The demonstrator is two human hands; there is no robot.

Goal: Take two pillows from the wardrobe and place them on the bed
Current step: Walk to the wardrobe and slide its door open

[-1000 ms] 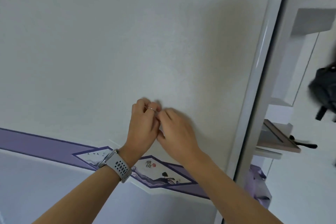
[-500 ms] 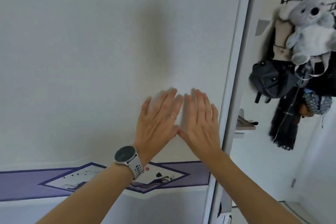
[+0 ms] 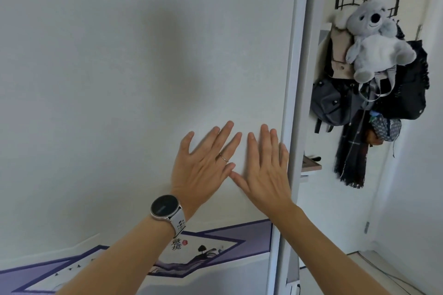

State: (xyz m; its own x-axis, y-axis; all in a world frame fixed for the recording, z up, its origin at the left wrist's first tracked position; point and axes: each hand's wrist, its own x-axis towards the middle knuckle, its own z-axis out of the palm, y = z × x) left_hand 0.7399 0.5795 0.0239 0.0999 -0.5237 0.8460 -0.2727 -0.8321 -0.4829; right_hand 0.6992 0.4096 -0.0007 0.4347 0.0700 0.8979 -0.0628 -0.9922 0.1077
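Both our hands lie flat with fingers spread on the white sliding wardrobe door (image 3: 143, 79): left hand (image 3: 203, 167) at nine o'clock of right hand (image 3: 263, 170), thumbs touching.

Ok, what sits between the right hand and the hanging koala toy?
In the head view, only the wardrobe door's pale vertical edge frame stands between the right hand and the koala toy.

Left hand (image 3: 203, 165) and right hand (image 3: 263, 167) side by side before wardrobe door (image 3: 119, 79), thumbs touching. Right hand just beside door's right edge frame (image 3: 291, 103). Watch (image 3: 166, 208) on left wrist. Right of frame: plush koala (image 3: 374, 38) above hanging bags (image 3: 335, 103).
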